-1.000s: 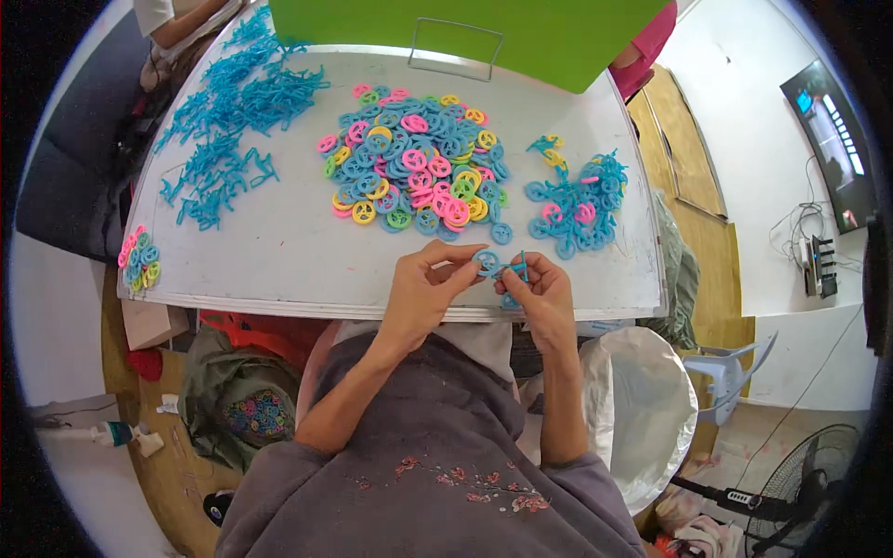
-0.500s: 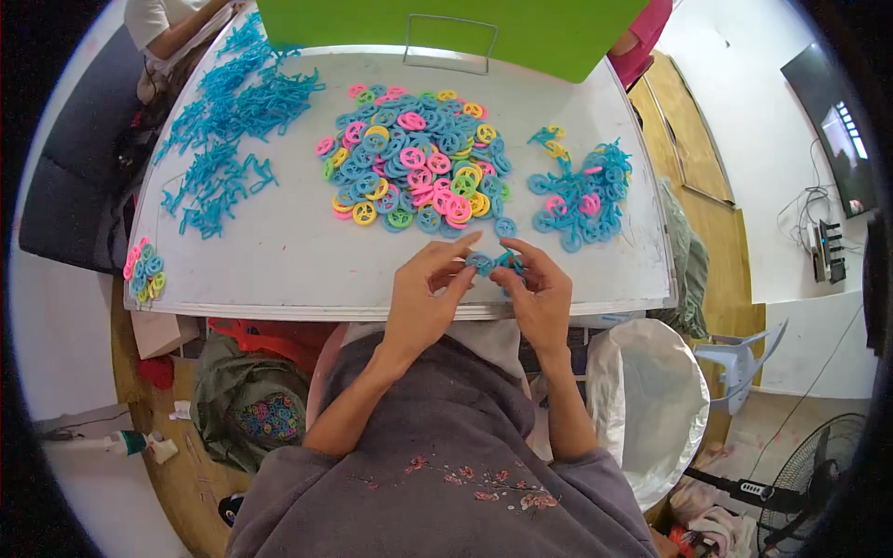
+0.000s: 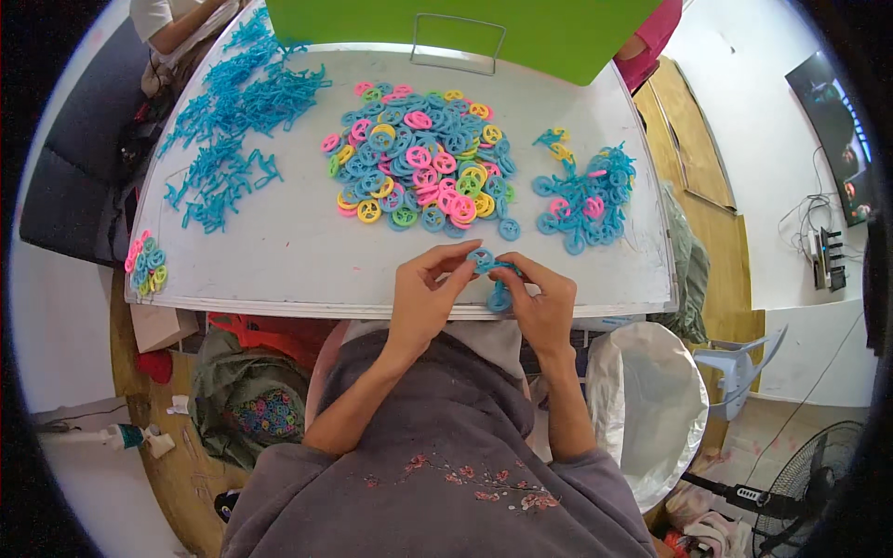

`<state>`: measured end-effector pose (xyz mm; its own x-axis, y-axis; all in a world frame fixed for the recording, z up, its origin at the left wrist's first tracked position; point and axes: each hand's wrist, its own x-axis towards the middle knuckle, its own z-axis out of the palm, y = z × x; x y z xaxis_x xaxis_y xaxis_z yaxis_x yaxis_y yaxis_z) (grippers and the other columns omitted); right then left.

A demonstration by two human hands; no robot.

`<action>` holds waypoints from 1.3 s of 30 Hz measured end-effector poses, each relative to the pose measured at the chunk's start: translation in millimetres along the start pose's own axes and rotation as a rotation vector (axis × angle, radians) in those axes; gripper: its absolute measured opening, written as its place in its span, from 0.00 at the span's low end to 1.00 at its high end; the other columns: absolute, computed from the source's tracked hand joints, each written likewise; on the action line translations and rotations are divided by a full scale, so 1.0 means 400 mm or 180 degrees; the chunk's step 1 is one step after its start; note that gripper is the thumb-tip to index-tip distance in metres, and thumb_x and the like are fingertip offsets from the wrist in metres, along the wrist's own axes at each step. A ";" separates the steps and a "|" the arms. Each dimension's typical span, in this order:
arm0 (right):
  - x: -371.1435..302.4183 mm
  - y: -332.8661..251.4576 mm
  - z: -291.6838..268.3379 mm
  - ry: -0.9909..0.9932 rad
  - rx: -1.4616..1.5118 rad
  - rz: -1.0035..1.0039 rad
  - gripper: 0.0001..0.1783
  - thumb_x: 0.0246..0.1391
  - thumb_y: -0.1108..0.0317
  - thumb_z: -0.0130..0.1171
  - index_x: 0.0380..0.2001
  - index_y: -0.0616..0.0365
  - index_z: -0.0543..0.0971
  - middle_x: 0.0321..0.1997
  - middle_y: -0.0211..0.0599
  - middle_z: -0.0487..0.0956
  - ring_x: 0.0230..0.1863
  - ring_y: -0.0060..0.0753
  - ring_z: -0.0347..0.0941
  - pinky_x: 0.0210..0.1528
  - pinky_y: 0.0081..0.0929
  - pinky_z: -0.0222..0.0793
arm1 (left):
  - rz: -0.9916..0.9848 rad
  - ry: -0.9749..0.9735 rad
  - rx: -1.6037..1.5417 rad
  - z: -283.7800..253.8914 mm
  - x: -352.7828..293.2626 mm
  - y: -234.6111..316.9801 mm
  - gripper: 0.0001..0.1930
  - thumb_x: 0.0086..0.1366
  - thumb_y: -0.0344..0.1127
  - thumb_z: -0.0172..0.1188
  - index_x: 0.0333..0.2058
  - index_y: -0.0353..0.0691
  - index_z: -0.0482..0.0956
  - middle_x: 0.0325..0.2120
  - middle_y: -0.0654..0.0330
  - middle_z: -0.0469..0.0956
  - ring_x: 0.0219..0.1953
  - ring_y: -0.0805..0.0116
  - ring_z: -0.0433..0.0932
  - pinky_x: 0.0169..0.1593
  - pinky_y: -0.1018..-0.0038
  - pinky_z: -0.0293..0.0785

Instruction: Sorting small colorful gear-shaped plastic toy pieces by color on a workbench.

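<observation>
My left hand [image 3: 430,288] pinches a small blue plastic wheel [image 3: 481,259] between thumb and fingertips, just above the table's near edge. Facing it, my right hand [image 3: 539,302] grips a blue plastic connector piece [image 3: 505,266], mostly covered by the fingers, which meets that wheel. A second blue wheel [image 3: 499,298] hangs below the right fingertips; whether it is fixed to the connector I cannot tell. Beyond my hands lies a heap of blue, pink, yellow and green wheels [image 3: 423,172]. One loose blue wheel [image 3: 509,230] rests at the heap's near right side.
Blue forked pieces [image 3: 219,177] spread over the table's left. At right lies a pile of joined wheels and connectors [image 3: 591,206]. A small wheel cluster [image 3: 146,265] sits at the near left corner. A green board [image 3: 539,37] stands at the back. Below right is a silvery bag [image 3: 646,409].
The pinched wheel has tipped up slightly and now touches the connector. A second blue wheel has come into clear view below my right fingers. Both hands stay in nearly the same place.
</observation>
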<state>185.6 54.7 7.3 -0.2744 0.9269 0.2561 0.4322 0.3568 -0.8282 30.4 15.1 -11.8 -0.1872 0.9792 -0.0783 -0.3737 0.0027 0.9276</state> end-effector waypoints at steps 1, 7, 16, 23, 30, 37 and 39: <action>0.001 0.000 -0.003 -0.0015 -0.0086 -0.0088 0.06 0.50 0.74 0.62 0.33 0.64 0.80 0.27 0.37 0.82 0.28 0.22 0.78 0.33 0.19 0.71 | 0.0064 -0.0037 0.0192 0.001 0.001 0.002 0.15 0.63 0.25 0.57 0.49 0.30 0.76 0.41 0.59 0.78 0.41 0.74 0.76 0.46 0.76 0.75; 0.005 0.004 -0.007 -0.0125 -0.0677 -0.0278 0.06 0.52 0.72 0.61 0.32 0.63 0.80 0.25 0.37 0.82 0.26 0.22 0.77 0.30 0.20 0.69 | 0.0267 -0.0078 0.0749 0.008 -0.005 0.018 0.14 0.63 0.25 0.57 0.48 0.35 0.79 0.40 0.60 0.78 0.40 0.76 0.76 0.42 0.81 0.73; -0.010 0.021 0.029 0.0077 -0.0072 0.0263 0.06 0.55 0.71 0.60 0.31 0.64 0.80 0.20 0.33 0.80 0.24 0.14 0.73 0.26 0.17 0.66 | 0.0305 -0.0060 0.0746 0.000 0.010 -0.002 0.14 0.63 0.24 0.57 0.47 0.36 0.79 0.38 0.60 0.78 0.37 0.76 0.76 0.40 0.80 0.73; -0.005 0.012 0.032 -0.0034 -0.0037 0.0274 0.06 0.55 0.71 0.60 0.32 0.63 0.81 0.21 0.33 0.80 0.24 0.14 0.72 0.26 0.16 0.66 | 0.0626 0.0073 0.1225 0.003 0.003 -0.008 0.13 0.62 0.23 0.56 0.46 0.36 0.80 0.37 0.58 0.78 0.36 0.74 0.77 0.41 0.79 0.73; -0.006 0.004 0.019 0.0109 -0.0170 0.0270 0.08 0.50 0.73 0.64 0.35 0.63 0.81 0.26 0.34 0.81 0.25 0.17 0.71 0.30 0.19 0.67 | 0.0558 -0.0024 0.1681 0.015 0.000 0.003 0.13 0.62 0.22 0.55 0.45 0.36 0.81 0.38 0.56 0.79 0.37 0.72 0.77 0.42 0.78 0.73; 0.012 0.004 0.016 -0.0354 0.0358 -0.0176 0.09 0.51 0.76 0.62 0.37 0.64 0.80 0.30 0.32 0.80 0.30 0.21 0.73 0.36 0.21 0.69 | 0.0451 -0.0095 0.1151 -0.019 0.010 -0.018 0.15 0.62 0.22 0.54 0.48 0.36 0.77 0.39 0.58 0.79 0.40 0.71 0.77 0.45 0.76 0.74; 0.005 0.008 0.005 -0.0364 0.0533 0.0136 0.09 0.52 0.76 0.61 0.38 0.63 0.80 0.30 0.31 0.80 0.31 0.20 0.73 0.37 0.20 0.69 | 0.0481 -0.0104 0.1259 -0.022 0.003 -0.006 0.16 0.62 0.22 0.54 0.49 0.37 0.76 0.40 0.59 0.78 0.42 0.71 0.77 0.46 0.75 0.74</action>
<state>184.7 57.6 4.3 -0.3588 0.9181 0.1684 0.2995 0.2841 -0.9108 22.9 14.5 -17.3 -0.1819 0.9804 0.0752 0.0344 -0.0701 0.9969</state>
